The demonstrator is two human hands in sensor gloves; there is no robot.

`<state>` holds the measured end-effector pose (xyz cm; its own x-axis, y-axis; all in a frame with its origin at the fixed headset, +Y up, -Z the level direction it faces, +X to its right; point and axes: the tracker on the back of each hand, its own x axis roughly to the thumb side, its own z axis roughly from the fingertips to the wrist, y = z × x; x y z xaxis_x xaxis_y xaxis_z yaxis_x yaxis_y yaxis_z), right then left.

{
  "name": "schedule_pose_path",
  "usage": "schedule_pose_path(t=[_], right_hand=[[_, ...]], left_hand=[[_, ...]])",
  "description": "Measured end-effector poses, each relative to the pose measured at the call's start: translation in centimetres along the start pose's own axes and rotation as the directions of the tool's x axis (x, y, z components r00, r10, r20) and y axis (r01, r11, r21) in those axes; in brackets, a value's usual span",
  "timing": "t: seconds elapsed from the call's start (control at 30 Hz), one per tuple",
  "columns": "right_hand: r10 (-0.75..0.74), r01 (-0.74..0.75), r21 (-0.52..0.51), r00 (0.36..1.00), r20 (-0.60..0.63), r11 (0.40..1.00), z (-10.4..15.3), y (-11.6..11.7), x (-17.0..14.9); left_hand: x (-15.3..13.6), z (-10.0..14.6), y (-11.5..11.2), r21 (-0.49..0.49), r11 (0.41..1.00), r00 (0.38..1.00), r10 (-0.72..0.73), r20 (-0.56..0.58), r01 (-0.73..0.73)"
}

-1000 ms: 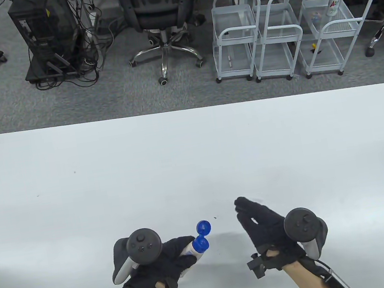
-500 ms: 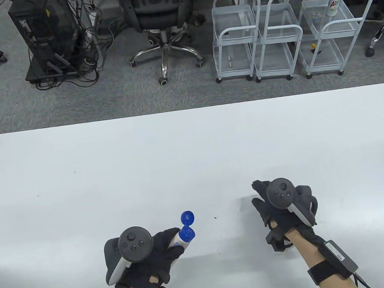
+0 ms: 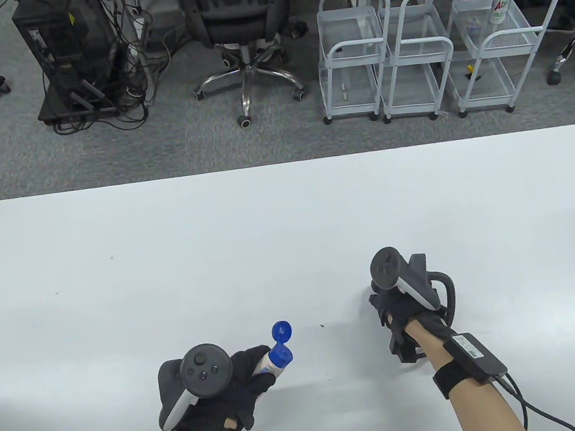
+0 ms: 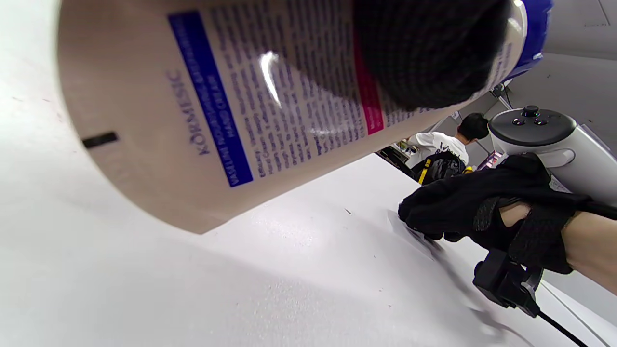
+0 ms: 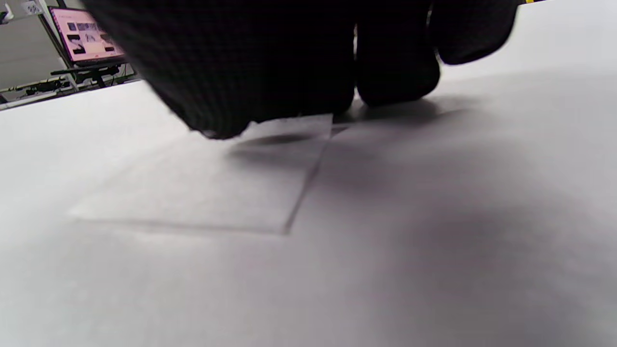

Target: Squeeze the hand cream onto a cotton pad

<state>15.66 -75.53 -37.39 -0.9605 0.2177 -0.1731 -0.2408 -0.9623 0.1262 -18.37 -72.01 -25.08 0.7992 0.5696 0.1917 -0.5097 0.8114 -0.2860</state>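
My left hand (image 3: 252, 377) grips a white hand cream tube (image 3: 273, 363), nozzle tilted up and away, its blue flip cap (image 3: 281, 331) hanging open. The tube fills the left wrist view (image 4: 231, 96), with a gloved finger (image 4: 429, 53) across it. A thin white square cotton pad (image 5: 207, 188) lies flat on the table. My right hand (image 3: 388, 308) is curled down with its fingertips (image 5: 395, 62) touching the pad's far edge. It also shows in the left wrist view (image 4: 443, 214), on the pad (image 4: 409, 232). Whether it pinches the pad is hidden.
The white table (image 3: 290, 236) stretches far and wide around both hands. Beyond its far edge stand an office chair (image 3: 235, 12), a computer tower (image 3: 69, 53) and white wire carts (image 3: 425, 54).
My right hand moved forward and turned palm down, its fingers coming down onto the cotton pad. My left hand drew the open tube slightly left and back, then held still.
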Motion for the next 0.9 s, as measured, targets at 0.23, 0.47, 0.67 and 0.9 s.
schedule_pose_path(t=[0.23,0.47,0.67,0.9], right_hand=[[-0.033,0.033,-0.011,0.999,-0.029,0.999,-0.4,0.4,-0.1],[-0.033,0.032,0.014,0.999,0.002,0.999,-0.4,0.9,-0.1],[-0.13,0.129,0.074,0.991,0.011,0.989,-0.5,0.5,-1.1],[-0.467,0.466,0.062,0.884,0.002,0.883,1.3,-2.2,-3.3]], left_hand=[[0.0,-0.2,-0.3,-0.016,1.0,1.0,-0.025,-0.006,0.025],[0.1,-0.2,-0.5,-0.03,0.998,0.999,-0.048,0.001,0.048],[0.1,-0.1,-0.4,-0.03,0.998,0.999,-0.053,0.003,0.053],[0.2,-0.2,-0.5,-0.034,0.998,0.999,-0.054,0.006,0.054]])
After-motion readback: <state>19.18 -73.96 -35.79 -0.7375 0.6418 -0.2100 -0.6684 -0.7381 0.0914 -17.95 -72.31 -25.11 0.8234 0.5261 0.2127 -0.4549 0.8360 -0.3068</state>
